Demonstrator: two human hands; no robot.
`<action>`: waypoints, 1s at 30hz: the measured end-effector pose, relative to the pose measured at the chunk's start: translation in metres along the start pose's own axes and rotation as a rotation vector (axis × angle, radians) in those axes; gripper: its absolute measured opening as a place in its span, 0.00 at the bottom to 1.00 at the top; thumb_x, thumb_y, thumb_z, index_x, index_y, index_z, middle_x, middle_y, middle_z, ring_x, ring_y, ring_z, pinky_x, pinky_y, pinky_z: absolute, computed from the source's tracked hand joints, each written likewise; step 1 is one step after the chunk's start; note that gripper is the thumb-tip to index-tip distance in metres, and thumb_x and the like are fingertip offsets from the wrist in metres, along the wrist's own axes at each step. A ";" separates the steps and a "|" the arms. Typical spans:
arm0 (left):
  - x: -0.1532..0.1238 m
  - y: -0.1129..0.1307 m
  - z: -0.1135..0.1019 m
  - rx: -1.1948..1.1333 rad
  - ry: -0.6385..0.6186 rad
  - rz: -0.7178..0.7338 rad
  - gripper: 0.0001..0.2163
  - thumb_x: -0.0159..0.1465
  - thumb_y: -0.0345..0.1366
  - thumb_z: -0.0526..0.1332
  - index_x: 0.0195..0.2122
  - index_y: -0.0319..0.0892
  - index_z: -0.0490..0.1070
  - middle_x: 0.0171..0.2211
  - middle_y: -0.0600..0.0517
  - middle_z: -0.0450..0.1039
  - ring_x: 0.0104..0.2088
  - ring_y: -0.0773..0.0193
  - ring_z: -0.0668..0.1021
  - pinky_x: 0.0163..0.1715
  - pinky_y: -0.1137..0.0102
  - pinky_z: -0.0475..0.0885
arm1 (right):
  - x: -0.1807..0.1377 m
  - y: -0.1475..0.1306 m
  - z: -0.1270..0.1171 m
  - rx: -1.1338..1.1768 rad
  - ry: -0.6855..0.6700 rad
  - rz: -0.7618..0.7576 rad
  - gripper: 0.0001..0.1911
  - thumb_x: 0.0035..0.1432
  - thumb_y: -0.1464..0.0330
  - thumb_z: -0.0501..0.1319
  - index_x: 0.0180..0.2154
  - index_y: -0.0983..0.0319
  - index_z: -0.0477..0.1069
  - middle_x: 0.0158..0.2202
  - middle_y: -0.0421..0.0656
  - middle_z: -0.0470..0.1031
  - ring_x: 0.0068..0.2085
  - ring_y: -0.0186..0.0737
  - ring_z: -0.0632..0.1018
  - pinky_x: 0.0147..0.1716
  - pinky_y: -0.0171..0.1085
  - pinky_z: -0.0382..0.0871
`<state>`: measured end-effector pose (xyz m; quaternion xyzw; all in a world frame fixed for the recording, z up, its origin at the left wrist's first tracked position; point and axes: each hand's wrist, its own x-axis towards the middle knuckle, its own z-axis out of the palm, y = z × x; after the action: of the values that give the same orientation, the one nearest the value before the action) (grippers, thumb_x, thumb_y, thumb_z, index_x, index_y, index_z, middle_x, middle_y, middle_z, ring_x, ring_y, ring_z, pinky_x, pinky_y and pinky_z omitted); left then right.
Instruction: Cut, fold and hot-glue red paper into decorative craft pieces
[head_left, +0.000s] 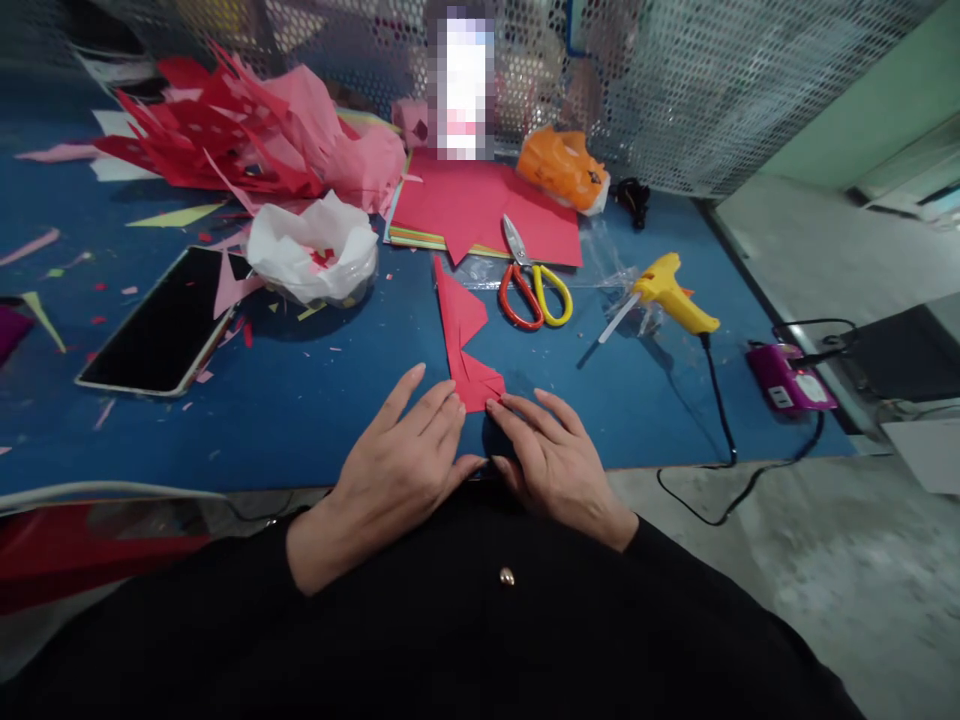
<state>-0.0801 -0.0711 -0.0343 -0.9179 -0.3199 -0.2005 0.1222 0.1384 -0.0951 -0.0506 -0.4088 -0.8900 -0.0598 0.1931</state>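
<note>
A folded piece of red paper with cut, pointed edges lies on the blue table in front of me. My left hand rests at its lower left corner, fingers stretched out and touching the paper, thumb apart. At the lower right corner, the fingertips of my right hand press on the paper, with the fingers extended and the thumb lower down. Just beyond the paper lie scissors with one red and one yellow handle, blades pointing away. A stack of coloured paper, red on top, sits behind them.
A yellow glue gun stands at the right, its black cord running to a purple power box. Leftward are a white-lined bowl, a dark phone, scraps and red and pink paper. An orange bag lies near the mesh.
</note>
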 end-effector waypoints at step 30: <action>-0.008 0.004 0.002 0.028 0.004 -0.049 0.15 0.71 0.38 0.56 0.56 0.39 0.71 0.52 0.45 0.80 0.51 0.51 0.79 0.65 0.47 0.59 | 0.009 -0.008 0.005 -0.019 -0.030 -0.051 0.25 0.70 0.64 0.52 0.61 0.72 0.66 0.58 0.54 0.76 0.62 0.48 0.73 0.63 0.48 0.65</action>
<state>-0.0830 -0.0775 -0.0398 -0.9076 -0.3448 -0.2008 0.1307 0.1261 -0.0925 -0.0515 -0.3888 -0.9022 -0.0671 0.1743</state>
